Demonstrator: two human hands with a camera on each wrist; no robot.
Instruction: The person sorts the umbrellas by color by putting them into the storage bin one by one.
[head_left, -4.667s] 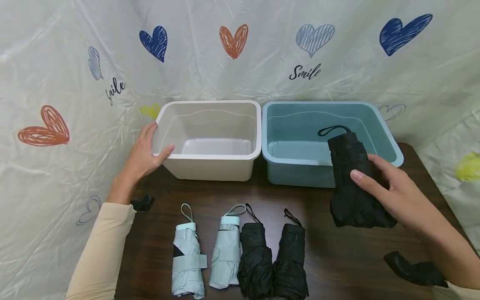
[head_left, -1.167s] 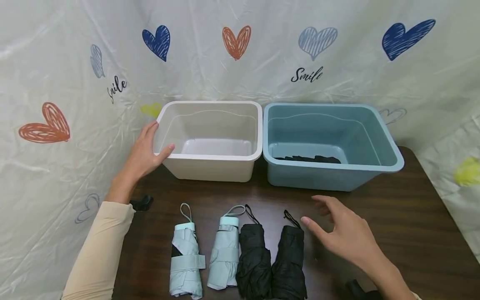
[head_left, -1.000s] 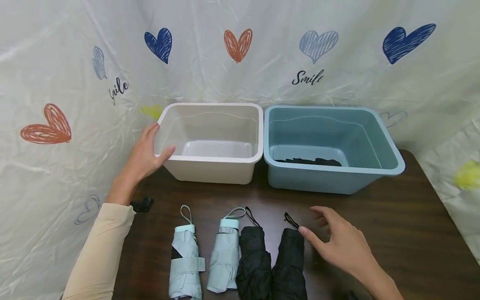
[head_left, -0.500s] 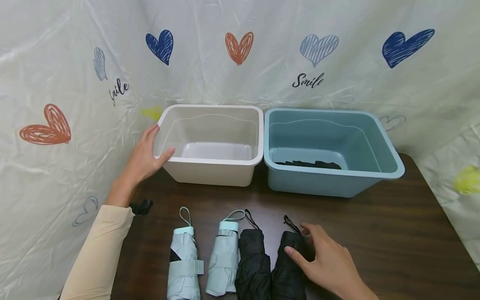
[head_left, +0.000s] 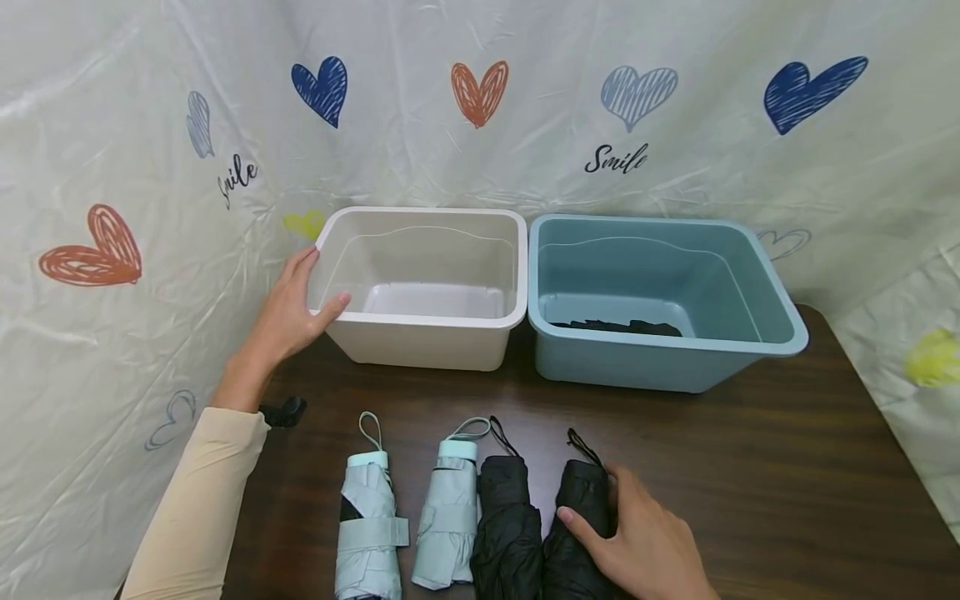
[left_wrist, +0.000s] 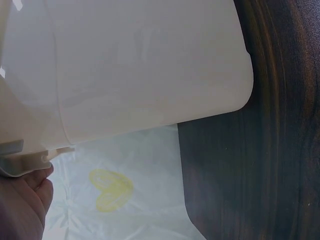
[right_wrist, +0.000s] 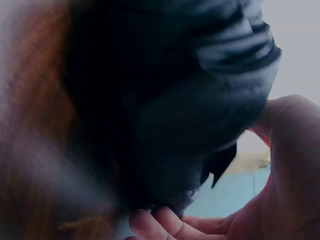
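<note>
In the head view my left hand point(head_left: 288, 308) holds the left corner of a cream plastic storage bin point(head_left: 420, 320), thumb over its front rim. The left wrist view shows fingers point(left_wrist: 42, 187) curled at the rim. My right hand point(head_left: 645, 537) grips a folded black umbrella point(head_left: 581, 500) on the table, thumb on its left side and fingers on the right. That umbrella fills much of the right wrist view. Left of it lie another folded black umbrella point(head_left: 506, 517) and two pale mint umbrellas, one near point(head_left: 448, 517) and one farther left point(head_left: 367, 533).
A blue plastic bin point(head_left: 667, 343) stands right beside the cream one, with a black umbrella point(head_left: 618, 327) partly visible inside. Both bins stand at the back of the dark wooden table point(head_left: 810, 467). Behind hangs a white sheet point(head_left: 547, 100) printed with hearts.
Earlier my right hand held a black umbrella over the blue bin; that umbrella now lies inside. The hand has since come down to the rightmost black umbrella and gripped it. My left hand stays put.
</note>
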